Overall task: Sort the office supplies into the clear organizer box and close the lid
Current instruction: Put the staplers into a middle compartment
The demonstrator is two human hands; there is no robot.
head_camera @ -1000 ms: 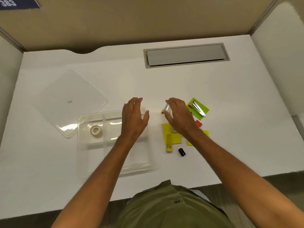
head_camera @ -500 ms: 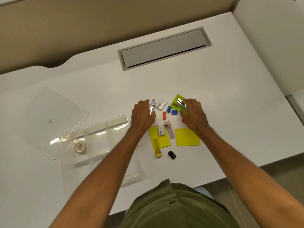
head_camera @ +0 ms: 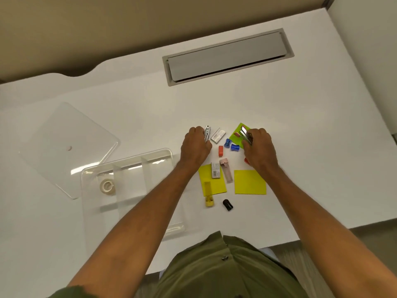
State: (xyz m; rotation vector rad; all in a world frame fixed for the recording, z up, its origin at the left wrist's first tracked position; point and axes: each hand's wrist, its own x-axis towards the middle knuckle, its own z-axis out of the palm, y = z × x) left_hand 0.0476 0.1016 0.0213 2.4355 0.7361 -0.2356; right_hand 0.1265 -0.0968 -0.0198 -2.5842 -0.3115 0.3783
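The clear organizer box (head_camera: 165, 151) lies open at the left, a tape roll (head_camera: 107, 186) in its left compartment. Its clear lid (head_camera: 64, 145) rests flat on the desk beyond it. My left hand (head_camera: 196, 147) is closed on a silver metal clip (head_camera: 207, 132). My right hand (head_camera: 258, 149) grips a bundle of silver metal clips (head_camera: 245, 134) over a green sticky note (head_camera: 238, 134). Between the hands lie a staple box (head_camera: 218, 134), two blue sharpeners (head_camera: 231, 145) and an orange eraser (head_camera: 220, 151). Nearer me are yellow sticky notes (head_camera: 249, 182), a second staple box (head_camera: 215, 170), a pink tube (head_camera: 226, 173), a yellow piece (head_camera: 208, 197) and a black cap (head_camera: 227, 204).
A grey cable hatch (head_camera: 227, 57) is set into the white desk (head_camera: 300, 125) at the back. A beige partition stands behind the desk and a white wall panel at the right. My green shirt fills the bottom of the view.
My left hand left the box and moved right to the silver clip. My right hand shifted right onto the clip bundle over the green note. The view tilted, showing more supplies.
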